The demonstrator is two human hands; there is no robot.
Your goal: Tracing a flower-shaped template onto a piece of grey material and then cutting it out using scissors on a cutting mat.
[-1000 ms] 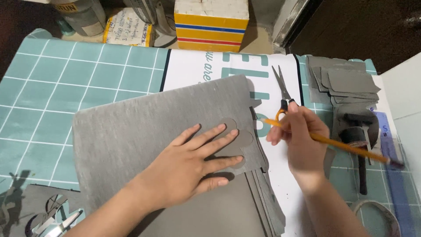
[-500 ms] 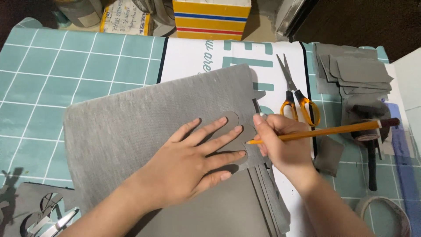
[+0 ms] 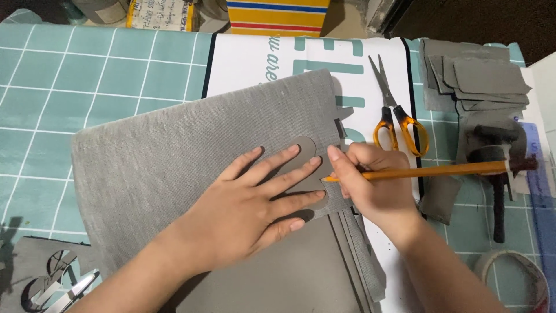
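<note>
Two hands at work: left hand (image 3: 249, 208) spread flat, nothing clasped, pressing rounded template (image 3: 305, 152) onto grey fabric (image 3: 174, 162) on bench. Pencil (image 3: 428, 171) pinched in right hand (image 3: 370, 185), tip at template edge. Risk judged: template shifted if pressure eased, outline skewed.

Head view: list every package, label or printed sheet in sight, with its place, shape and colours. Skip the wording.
Striped box: top centre edge, rectangular, yellow with blue, red and white bands.
Labelled container: top left of the box, pale label with dark handwriting-like print.
Printed sheet: under the grey fabric, white with teal lettering and black side edges.
No screens in view.
</note>
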